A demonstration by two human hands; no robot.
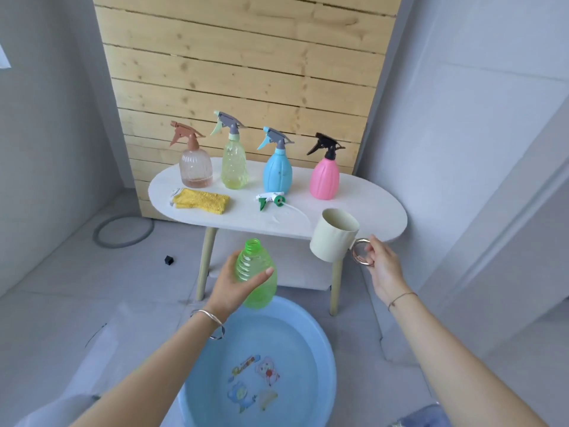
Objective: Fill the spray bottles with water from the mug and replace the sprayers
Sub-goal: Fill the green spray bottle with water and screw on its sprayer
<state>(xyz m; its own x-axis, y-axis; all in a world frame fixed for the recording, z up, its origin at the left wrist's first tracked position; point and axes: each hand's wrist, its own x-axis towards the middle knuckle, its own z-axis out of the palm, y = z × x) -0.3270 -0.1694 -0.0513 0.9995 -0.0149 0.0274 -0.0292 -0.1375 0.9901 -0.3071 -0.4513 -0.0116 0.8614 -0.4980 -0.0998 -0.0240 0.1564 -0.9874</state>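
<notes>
My left hand (234, 283) grips an open green spray bottle (257, 277) with no sprayer on it, held tilted above a blue basin (323, 359) of water. A cream mug (334, 237) hangs in the air to the bottle's right, my right hand (380, 261) holding it by its ring handle. The mug's mouth faces up. A green and white sprayer (272, 200) with its tube lies on the white table (369, 211). Behind it stand a brown-topped clear bottle (195, 164), a yellow bottle (234, 166), a blue bottle (277, 171) and a pink bottle (324, 177), all with sprayers on.
A folded yellow cloth (201, 200) lies at the table's front left. A wooden slat panel (246, 72) stands behind the table. On the floor to the left lie a grey ring (123, 231) and a small black object (168, 260).
</notes>
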